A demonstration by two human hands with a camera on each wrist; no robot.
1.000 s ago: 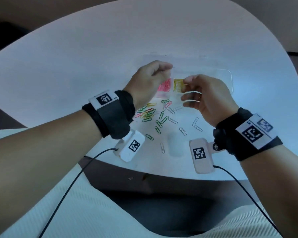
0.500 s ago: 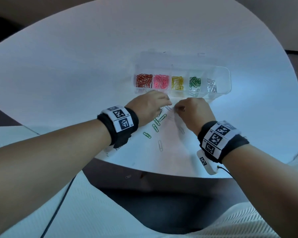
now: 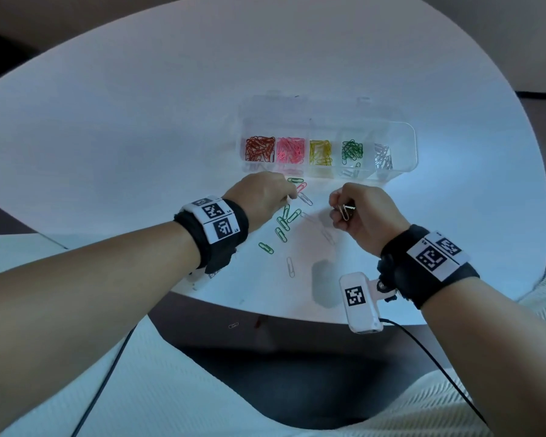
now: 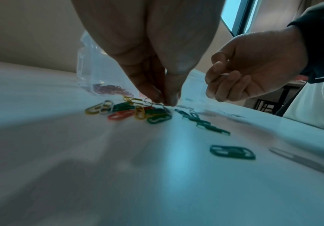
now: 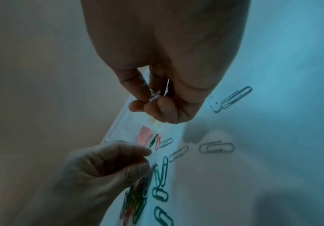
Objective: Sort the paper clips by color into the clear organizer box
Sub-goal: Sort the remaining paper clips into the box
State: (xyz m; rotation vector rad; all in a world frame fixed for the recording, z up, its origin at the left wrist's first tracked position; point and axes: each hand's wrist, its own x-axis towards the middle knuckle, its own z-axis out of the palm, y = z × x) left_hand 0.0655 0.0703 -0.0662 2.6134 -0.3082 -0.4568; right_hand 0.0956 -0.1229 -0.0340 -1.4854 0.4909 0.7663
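Note:
The clear organizer box lies across the table with red, pink, yellow, green and silver clips in separate compartments. Loose paper clips of mixed colours lie in front of it, mostly green and silver. My left hand reaches down into the mixed pile, and its thumb and fingers pinch a thin clip on the table. My right hand is raised a little off the table and holds silver clips between thumb and curled fingers.
The white table curves to a near edge just behind my wrists. The box's clear lid stands open behind it. A lone silver clip lies toward me, and one clip lies below the table edge. Cables trail from the wrist cameras.
A second ago both hands were up at the box; they dropped to the loose clips. Since then the right hand has lifted with silver clips, while the left stays at the pile.

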